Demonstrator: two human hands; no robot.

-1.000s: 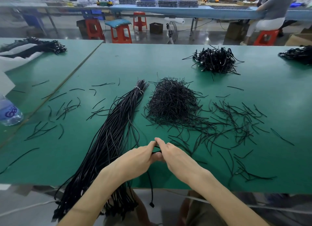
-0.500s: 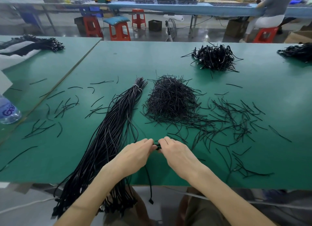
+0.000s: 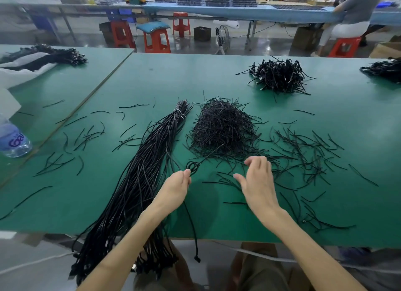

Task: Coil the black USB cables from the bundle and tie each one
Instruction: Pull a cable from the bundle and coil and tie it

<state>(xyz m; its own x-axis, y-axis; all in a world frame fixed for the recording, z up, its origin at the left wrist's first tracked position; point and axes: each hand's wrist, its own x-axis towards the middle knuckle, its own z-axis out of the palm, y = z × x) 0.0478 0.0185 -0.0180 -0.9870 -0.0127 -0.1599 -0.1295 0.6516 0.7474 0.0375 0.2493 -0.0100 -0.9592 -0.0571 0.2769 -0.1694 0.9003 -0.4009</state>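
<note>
The bundle point(image 3: 134, 193) is left draped over the table edge point(image 3: 227, 236), probably so single cables get slid out easily; a small coil point(image 3: 192, 167) is pinched in the left hand point(image 3: 175, 188), tail dangling off the front; the right hand point(image 3: 258, 182) is held loose and empty over scattered ties nearby; the tie pile point(image 3: 223, 128) is kept just beyond; finished coils point(image 3: 277, 78) are parked well back, open green between.

Left hand point(image 3: 173, 188) and right hand point(image 3: 258, 182) bare, forearms point(image 3: 121, 247) bare too; olive-brown trousers point(image 3: 256, 273) on the lap
</note>
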